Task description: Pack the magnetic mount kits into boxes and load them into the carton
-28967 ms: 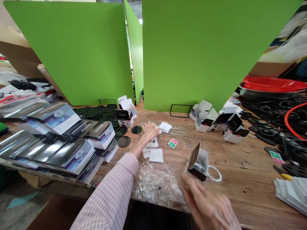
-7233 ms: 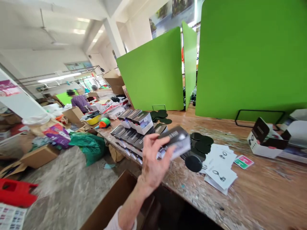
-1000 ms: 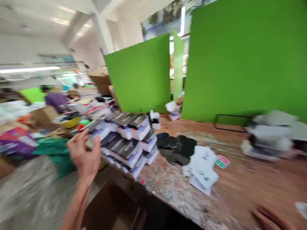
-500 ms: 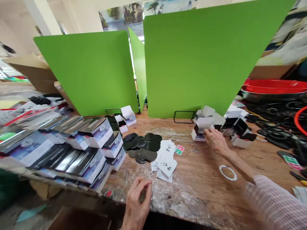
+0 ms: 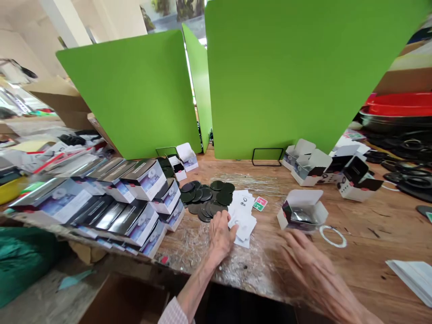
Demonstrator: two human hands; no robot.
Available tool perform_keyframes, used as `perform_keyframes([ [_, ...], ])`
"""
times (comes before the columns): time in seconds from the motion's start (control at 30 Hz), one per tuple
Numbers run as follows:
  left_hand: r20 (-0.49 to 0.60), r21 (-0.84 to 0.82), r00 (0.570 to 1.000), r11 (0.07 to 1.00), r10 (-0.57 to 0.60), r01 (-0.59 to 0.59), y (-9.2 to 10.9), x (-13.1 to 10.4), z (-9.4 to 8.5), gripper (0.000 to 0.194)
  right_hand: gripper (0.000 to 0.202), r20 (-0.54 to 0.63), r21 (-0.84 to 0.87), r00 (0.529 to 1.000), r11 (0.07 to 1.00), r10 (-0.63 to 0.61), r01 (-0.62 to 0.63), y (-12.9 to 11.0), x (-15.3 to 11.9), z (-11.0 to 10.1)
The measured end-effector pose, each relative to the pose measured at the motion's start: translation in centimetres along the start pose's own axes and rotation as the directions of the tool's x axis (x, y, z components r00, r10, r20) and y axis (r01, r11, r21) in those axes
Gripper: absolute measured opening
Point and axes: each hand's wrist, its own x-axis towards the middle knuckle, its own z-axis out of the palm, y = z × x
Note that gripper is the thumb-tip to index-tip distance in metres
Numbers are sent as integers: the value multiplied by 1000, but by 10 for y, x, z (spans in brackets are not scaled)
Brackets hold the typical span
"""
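Note:
My left hand (image 5: 221, 234) reaches to the seam between the pile of black discs (image 5: 205, 198) and the white printed leaflets (image 5: 243, 218). Its fingertips meet the nearest disc, and its thumb is spread away over the leaflets. Slightly smeared by motion, my right hand (image 5: 312, 270) has its fingers stretched out and holds nothing. Just beyond it stands a small open white box (image 5: 302, 213), flaps up, with something dark and shiny, perhaps wrapped in plastic, inside. A white ring (image 5: 333, 236) lies right of that box. Near the leaflets is a red and green card (image 5: 260, 204).
Closed boxes (image 5: 141, 180) are stacked at the left. More open boxes (image 5: 312, 166) stand at the back right, before the green partition (image 5: 286, 81). A black wire frame (image 5: 267, 156) stands at its foot. Folded white papers (image 5: 411, 276) lie at the right.
My right hand has left the back boxes and come nearer; an open box now stands in front of it by the ring. My left hand has moved forward to the discs and leaflets.

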Motion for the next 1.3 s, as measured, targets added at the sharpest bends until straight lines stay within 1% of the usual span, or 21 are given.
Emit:
perform_keyframes([
  [0.1,56,-174,998,984,-25,34,-1,-3,-11,11,28,57,229,989,962,137,-146,-19,8,33],
  [0.17,105,-358,991,927,-77,110,1,-11,-20,19,39,111,404,943,853,314,-332,-28,18,54],
  [0.2,136,-462,985,873,-105,157,3,-16,-24,23,47,148,493,902,761,405,-422,-32,23,62],
  [0.23,166,-548,979,814,-123,195,5,-21,-27,27,54,201,590,854,636,481,-497,-36,27,69],
  [0.27,191,-599,973,770,-128,219,7,-25,-29,29,59,270,684,800,478,536,-551,-40,30,74],
  [0.3,210,-602,970,766,-120,225,8,-26,-31,29,61,334,753,756,323,562,-573,-43,32,77],
  [0.33,215,-557,971,803,-107,212,10,-24,-31,28,61,375,793,731,210,570,-571,-45,34,79],
  [0.37,205,-476,974,860,-95,184,11,-19,-31,27,59,398,814,717,140,572,-563,-46,34,79],
  [0.4,180,-371,980,917,-85,148,11,-11,-30,26,56,402,824,711,111,577,-555,-47,33,78],
  [0.47,89,-158,994,984,-68,81,12,14,-27,22,51,384,827,716,128,583,-548,-47,30,75],
  [0.53,-13,-35,998,998,-59,58,13,44,-22,20,51,355,811,715,182,602,-556,-46,23,72],
  [0.63,-76,49,994,996,-74,78,13,79,-14,33,50,330,752,693,265,641,-603,-40,9,70],
  [0.7,-86,66,992,992,-98,103,10,90,-11,36,47,356,712,694,300,625,-635,-34,1,69],
  [0.77,-97,48,987,990,-128,133,5,94,-12,39,46,401,687,703,314,587,-655,-29,-5,67],
  [0.87,-109,-36,979,985,-174,171,-4,90,-22,32,48,427,677,714,328,555,-659,-26,-8,65],
  [0.97,-106,-186,971,964,-214,192,-9,81,-39,14,50,393,689,725,341,566,-640,-27,-3,64],
  [1.03,-88,-300,969,934,-230,194,-7,69,-50,12,49,356,699,723,346,592,-626,-30,5,68],
  [1.1,-41,-406,972,893,-230,195,-2,52,-55,19,47,346,747,717,285,605,-600,-37,17,74],
  [1.23,84,-565,975,796,-206,217,15,15,-47,33,47,375,879,723,25,580,-476,-59,39,86],
  [1.27,114,-603,974,765,-198,226,20,8,-43,32,48,364,896,730,-3,578,-444,-63,42,84],
  [1.3,144,-642,972,730,-186,235,25,3,-37,31,48,342,907,738,3,582,-422,-66,43,80],
])
